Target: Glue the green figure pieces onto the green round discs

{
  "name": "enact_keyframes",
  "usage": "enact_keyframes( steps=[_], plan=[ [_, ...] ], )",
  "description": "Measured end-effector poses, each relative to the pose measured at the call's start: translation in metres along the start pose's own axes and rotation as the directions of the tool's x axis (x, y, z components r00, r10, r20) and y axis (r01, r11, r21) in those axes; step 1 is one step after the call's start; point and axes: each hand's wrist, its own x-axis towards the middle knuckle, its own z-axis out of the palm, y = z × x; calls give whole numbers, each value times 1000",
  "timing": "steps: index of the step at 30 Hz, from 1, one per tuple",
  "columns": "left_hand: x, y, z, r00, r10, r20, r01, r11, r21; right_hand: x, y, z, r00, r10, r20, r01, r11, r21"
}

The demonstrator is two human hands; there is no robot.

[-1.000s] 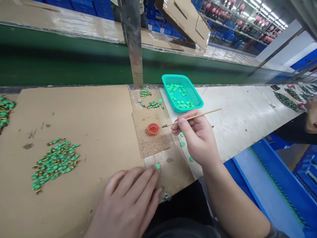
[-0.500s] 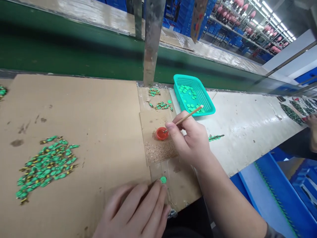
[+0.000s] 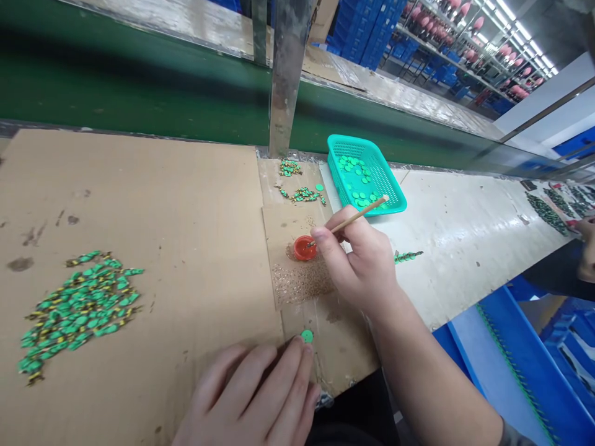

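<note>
My right hand [image 3: 360, 260] pinches a thin wooden stick [image 3: 360, 214], its dark lower tip inside a small red cup [image 3: 304, 248] that looks like a bottle cap. At the near edge of the cardboard, my left hand [image 3: 260, 390] has its fingers together, the fingertips on a small green disc [image 3: 307, 336]. Part of that disc is hidden under the fingers. Many tiny beads or grains [image 3: 297, 282] are spread on the cardboard just below the cup. Behind the cup lie small green pieces with yellow and black ends [image 3: 304, 194].
A turquoise basket [image 3: 400, 201] with green discs stands behind my right hand. On the left cardboard lies a large pile of green pieces [image 3: 83, 310]. A metal post [image 3: 283, 93] rises at the back. A co-worker's hand [image 3: 586, 248] shows at far right.
The view has shifted slightly, so the pile of green pieces sits a little further left. Both hands keep nearly the same place, the stick's tip still in the red cup.
</note>
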Motion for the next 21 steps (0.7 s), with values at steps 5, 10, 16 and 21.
enact_keyframes(
  steps=[5,10,16,21],
  plan=[
    [5,2,-5,997,0,81,0,1000,-4,-19,-11,-11,994,-30,-107,39,996,83],
    [8,6,-8,991,-22,129,30,997,-64,-67,-24,-18,995,-26,-95,49,967,251],
    [7,6,-12,987,10,162,1,998,-70,-95,-22,-7,996,9,-90,12,973,230],
    [7,6,-13,983,30,180,-21,998,-51,-91,-19,1,997,-6,-75,23,972,233]
  ],
)
